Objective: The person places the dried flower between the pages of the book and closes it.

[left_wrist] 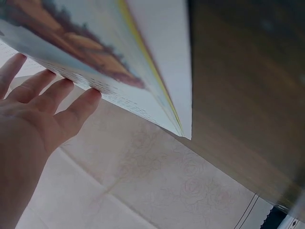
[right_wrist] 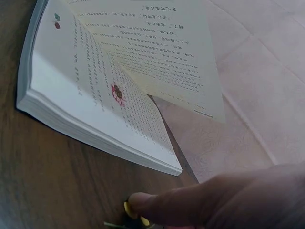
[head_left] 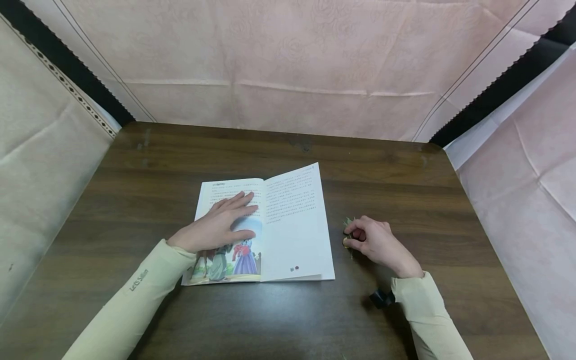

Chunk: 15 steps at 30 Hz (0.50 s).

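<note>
Right of an open book, a person's right hand pinches a small yellow-and-green sprig that too hard a squeeze might crush, while the left hand, fingers spread, rests on the book's left page, which could spring up if released.
</note>
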Motion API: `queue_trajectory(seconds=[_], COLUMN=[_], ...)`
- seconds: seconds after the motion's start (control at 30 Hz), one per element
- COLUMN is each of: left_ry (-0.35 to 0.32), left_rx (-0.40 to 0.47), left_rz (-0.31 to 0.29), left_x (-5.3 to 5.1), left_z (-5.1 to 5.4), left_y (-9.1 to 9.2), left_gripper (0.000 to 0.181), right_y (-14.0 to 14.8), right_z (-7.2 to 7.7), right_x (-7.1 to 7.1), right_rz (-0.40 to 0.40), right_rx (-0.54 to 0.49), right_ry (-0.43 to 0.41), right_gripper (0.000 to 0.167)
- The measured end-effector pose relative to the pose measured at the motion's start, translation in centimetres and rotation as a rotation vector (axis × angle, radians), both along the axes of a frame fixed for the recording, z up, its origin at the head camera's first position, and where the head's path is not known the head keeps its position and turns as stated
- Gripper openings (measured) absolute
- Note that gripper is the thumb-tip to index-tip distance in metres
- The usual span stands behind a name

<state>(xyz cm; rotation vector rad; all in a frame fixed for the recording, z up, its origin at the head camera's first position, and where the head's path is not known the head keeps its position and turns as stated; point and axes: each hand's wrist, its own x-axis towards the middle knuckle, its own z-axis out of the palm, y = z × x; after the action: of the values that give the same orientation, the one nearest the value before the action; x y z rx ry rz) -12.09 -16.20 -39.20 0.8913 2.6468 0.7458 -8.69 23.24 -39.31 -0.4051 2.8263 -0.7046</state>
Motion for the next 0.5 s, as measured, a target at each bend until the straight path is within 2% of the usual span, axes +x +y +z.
queue_trajectory(seconds=[0.23,0.5], left_ry=[-0.01,0.0], left_rx=[0.004,-0.017], left_rz=[0.002,0.006], left_x=[0.07,-0.02], left_z=[0.08,0.04], left_y=[0.08,0.15], left_gripper=[0.066,0.069], right_y=[-0.03,-0.01], right_z=[-0.01,-0.07], right_x=[-0.1,-0.14], right_rz=[0.001,-0.012], right_rx=[0.012,0.005], right_ry=[0.0,-0.011], right_gripper=[0.016,0.013])
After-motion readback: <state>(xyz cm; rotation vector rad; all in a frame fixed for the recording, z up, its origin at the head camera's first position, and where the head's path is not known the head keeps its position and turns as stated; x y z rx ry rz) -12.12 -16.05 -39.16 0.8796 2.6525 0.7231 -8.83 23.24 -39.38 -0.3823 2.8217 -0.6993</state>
